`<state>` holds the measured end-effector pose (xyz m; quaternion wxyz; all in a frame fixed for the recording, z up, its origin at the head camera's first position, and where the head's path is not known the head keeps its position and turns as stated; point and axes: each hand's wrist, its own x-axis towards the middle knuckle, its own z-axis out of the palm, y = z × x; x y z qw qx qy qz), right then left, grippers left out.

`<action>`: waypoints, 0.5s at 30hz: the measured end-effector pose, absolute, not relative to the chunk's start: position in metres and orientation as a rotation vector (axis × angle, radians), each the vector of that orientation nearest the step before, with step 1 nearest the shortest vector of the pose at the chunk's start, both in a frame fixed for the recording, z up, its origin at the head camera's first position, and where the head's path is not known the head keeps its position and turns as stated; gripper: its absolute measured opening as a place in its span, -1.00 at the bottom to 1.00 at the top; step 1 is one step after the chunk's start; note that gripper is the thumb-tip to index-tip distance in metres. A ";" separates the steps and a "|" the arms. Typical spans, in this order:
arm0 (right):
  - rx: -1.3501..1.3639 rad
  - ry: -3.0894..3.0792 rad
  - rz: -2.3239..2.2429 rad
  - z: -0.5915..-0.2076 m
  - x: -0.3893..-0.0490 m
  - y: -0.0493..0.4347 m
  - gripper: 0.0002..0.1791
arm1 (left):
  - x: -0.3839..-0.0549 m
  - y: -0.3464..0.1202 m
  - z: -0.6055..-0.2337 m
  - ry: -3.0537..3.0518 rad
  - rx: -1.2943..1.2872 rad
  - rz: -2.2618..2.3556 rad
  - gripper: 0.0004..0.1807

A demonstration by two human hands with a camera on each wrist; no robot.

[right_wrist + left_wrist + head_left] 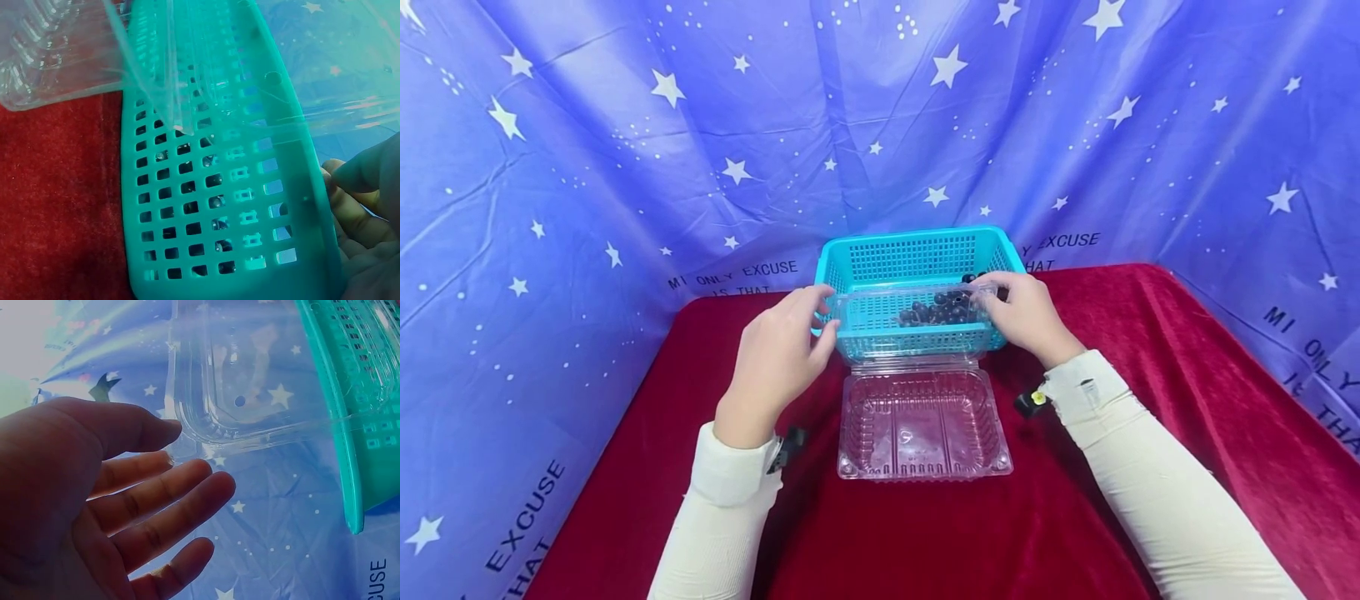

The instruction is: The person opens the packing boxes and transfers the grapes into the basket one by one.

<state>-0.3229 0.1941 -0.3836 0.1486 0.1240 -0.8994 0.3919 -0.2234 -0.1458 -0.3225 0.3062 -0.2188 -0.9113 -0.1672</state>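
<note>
A hinged clear plastic box (917, 425) lies opened on the red cloth, its lid (880, 302) raised in front of the turquoise basket (917, 233). Dark grapes (951, 310) in the basket show through the lid. My left hand (782, 342) is at the lid's left side; in the left wrist view its thumb and forefinger lie close about the lid corner (194, 434), other fingers relaxed. My right hand (1026, 312) is over the basket's right end, by the lid's other corner and the grapes. Its thumb and forefinger meet in the right wrist view, where the basket rim hides the other fingertips.
Red velvet cloth (1150, 467) covers the table. Behind and beside it hangs a blue curtain (805, 100) with white stars and lettering. The basket stands at the far edge, near the curtain.
</note>
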 end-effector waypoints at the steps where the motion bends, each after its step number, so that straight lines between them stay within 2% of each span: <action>1: 0.348 -2.582 1.135 -0.384 -0.323 0.194 -0.75 | -0.224 -0.146 -0.323 -2.411 -0.578 -0.438 -0.64; 15: 0.328 -2.508 1.276 -0.377 -0.316 0.197 -0.77 | -0.224 -0.150 -0.320 -2.356 -0.594 -0.434 -0.59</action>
